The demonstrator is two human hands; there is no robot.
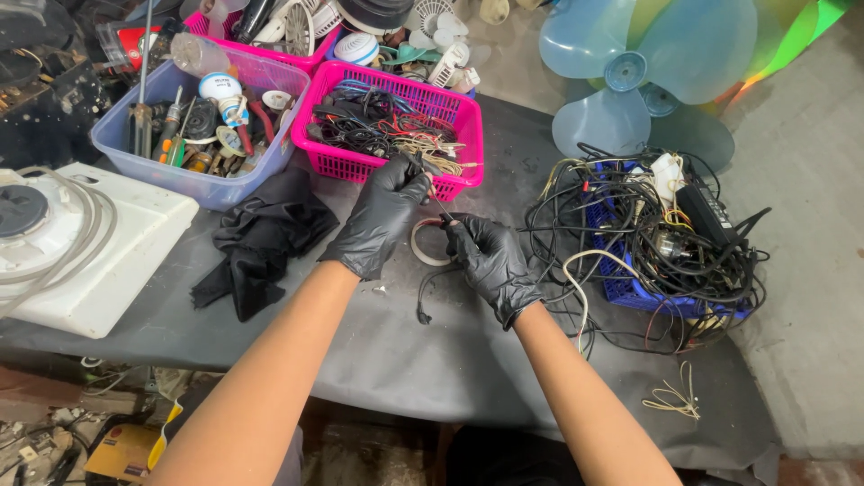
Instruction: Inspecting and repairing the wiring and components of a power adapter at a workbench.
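Both hands wear thin black gloves and meet just in front of the pink basket. The left hand is clenched round a small dark tool whose tip points down to the right hand; what kind of tool it is cannot be told. The right hand pinches the end of a thin black wire, which hangs loose and curls down onto the counter below the hands. The work on that wire looks to be in its middle: the wire is out of the tangle, held and under the tool, not yet laid aside.

Behind the hands, toward the basket, lies a pale roll of tape. The basket is rigid plastic mesh, full of thin red, black and cream leads. Right of it a blue crate overflows with glossy black cables. Left of it are a crumpled black cloth and a smooth lilac tub of tools. The counter has a matte grey cover.
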